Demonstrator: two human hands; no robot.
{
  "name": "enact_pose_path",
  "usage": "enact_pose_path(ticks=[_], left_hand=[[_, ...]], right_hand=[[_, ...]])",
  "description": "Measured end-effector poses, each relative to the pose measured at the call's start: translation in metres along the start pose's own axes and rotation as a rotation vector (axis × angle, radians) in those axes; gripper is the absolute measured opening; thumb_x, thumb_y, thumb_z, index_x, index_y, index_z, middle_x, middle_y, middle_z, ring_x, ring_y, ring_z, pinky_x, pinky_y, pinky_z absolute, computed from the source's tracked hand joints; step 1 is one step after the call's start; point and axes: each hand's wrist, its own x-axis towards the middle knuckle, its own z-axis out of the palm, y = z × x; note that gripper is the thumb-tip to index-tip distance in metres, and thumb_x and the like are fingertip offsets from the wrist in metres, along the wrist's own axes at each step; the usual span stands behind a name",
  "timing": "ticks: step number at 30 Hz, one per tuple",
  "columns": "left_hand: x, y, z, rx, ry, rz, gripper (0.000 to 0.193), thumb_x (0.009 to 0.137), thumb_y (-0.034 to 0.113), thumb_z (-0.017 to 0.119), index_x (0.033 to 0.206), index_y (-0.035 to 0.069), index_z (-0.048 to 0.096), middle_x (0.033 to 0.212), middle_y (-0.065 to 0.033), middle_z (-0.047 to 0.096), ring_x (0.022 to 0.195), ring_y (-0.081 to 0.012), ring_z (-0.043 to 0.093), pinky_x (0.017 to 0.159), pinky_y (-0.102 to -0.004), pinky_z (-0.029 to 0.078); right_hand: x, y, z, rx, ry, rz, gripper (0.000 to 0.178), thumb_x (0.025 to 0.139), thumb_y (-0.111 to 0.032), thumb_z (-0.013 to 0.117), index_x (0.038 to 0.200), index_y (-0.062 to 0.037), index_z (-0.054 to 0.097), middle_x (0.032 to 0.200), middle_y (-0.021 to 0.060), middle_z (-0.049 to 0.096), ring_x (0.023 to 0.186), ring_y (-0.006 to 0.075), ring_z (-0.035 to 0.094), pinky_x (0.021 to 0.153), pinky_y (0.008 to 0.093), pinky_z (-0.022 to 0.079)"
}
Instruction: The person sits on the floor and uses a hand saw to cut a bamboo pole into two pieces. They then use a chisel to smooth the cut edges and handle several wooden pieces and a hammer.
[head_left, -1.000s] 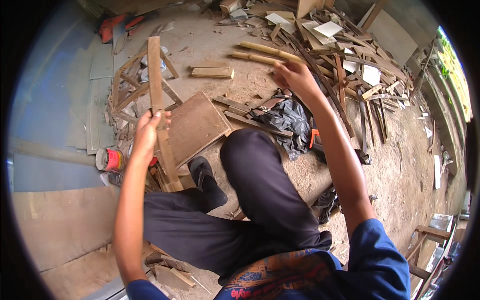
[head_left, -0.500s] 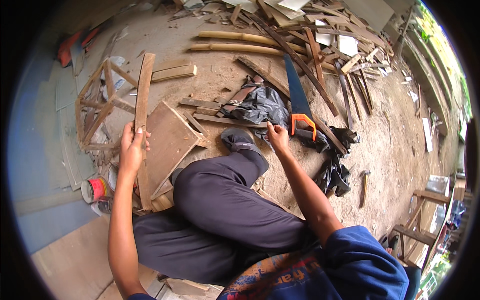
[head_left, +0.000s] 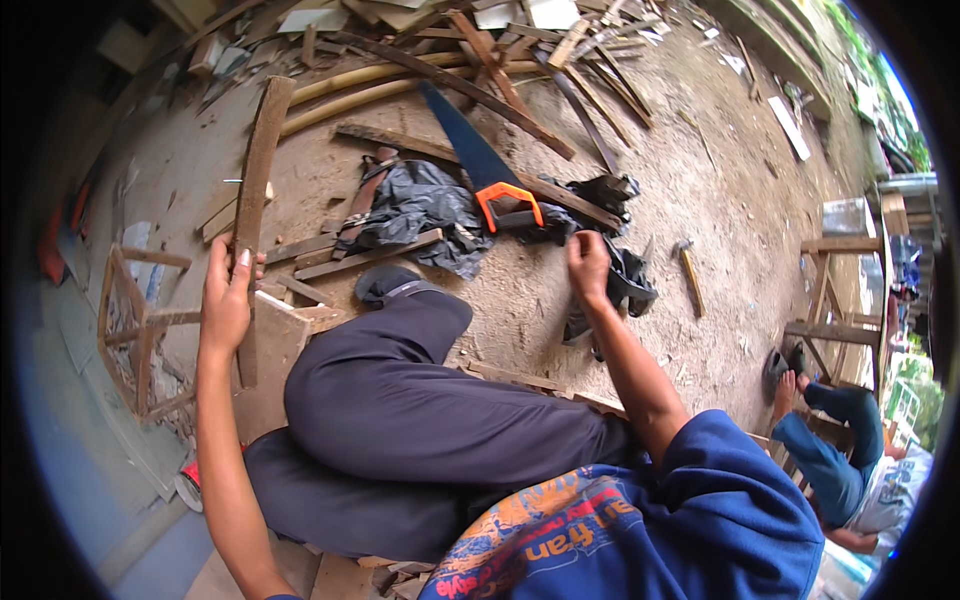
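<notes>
My left hand [head_left: 230, 295] is wrapped round the lower half of a long wooden strip [head_left: 262, 165], held roughly upright with my thumb on its face. A thin pale sliver, too small to name, shows at the strip's left edge. My right hand [head_left: 588, 265] is closed in a fist above the dirt floor, and whatever may be in it is hidden. Just beyond it lies a handsaw [head_left: 468, 145] with an orange and black handle, its blade pointing away. Crumpled black plastic [head_left: 425, 215] spreads left of the saw, and more black plastic [head_left: 625, 285] lies beside my right hand.
A hammer [head_left: 690, 278] lies on the floor to the right. At the left stands a small wooden frame [head_left: 145, 325]. Scrap wood [head_left: 490, 60] and bamboo poles [head_left: 370, 75] are piled at the back. Another person's legs [head_left: 830, 440] show at the right, near a wooden stand [head_left: 835, 245].
My view has turned to the right, bringing the other person into sight. My left hand still holds the wooden strip; my right fist now appears beside the black plastic, right of the saw handle.
</notes>
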Motion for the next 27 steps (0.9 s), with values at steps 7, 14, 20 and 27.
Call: enact_pose_path(ticks=[7, 14, 20, 27], left_hand=[[0.012, 0.051, 0.050, 0.214, 0.008, 0.141, 0.035, 0.106, 0.022, 0.044, 0.135, 0.002, 0.047, 0.105, -0.0059, 0.062, 0.089, -0.0113, 0.053, 0.083, -0.0271, 0.045], [-0.036, 0.034, 0.029, 0.370, -0.009, -0.071, 0.036, 0.105, 0.026, 0.046, 0.133, 0.004, 0.051, 0.103, -0.0054, 0.062, 0.089, -0.0124, 0.054, 0.080, -0.0277, 0.045], [-0.055, 0.061, 0.033, 0.390, 0.089, -0.023, 0.037, 0.104, 0.025, 0.049, 0.133, 0.002, 0.051, 0.108, -0.0069, 0.061, 0.095, -0.0119, 0.055, 0.083, -0.0269, 0.045], [-0.057, 0.060, 0.025, 0.344, 0.103, -0.037, 0.037, 0.103, 0.022, 0.050, 0.134, 0.001, 0.050, 0.107, -0.0064, 0.063, 0.095, -0.0119, 0.055, 0.085, -0.0271, 0.044]], right_hand=[[0.054, 0.223, -0.154, -0.585, 0.350, 0.411, 0.051, 0.083, -0.016, 0.064, 0.127, 0.0043, 0.047, 0.125, 0.0257, 0.056, 0.117, 0.0384, 0.055, 0.101, 0.0450, 0.045], [0.089, 0.355, -0.170, -0.631, -0.115, 0.630, 0.062, 0.080, -0.017, 0.066, 0.134, 0.0051, 0.043, 0.134, 0.0253, 0.051, 0.125, 0.0401, 0.052, 0.107, 0.0459, 0.043], [0.094, 0.359, -0.170, -1.152, -0.195, 0.544, 0.047, 0.083, -0.025, 0.065, 0.125, -0.0064, 0.053, 0.117, 0.0173, 0.059, 0.117, 0.0361, 0.057, 0.092, 0.0564, 0.047], [0.058, 0.320, -0.158, -0.887, -0.023, 0.751, 0.056, 0.083, -0.038, 0.072, 0.118, 0.0040, 0.061, 0.121, 0.0210, 0.065, 0.116, 0.0386, 0.061, 0.093, 0.0587, 0.047]])
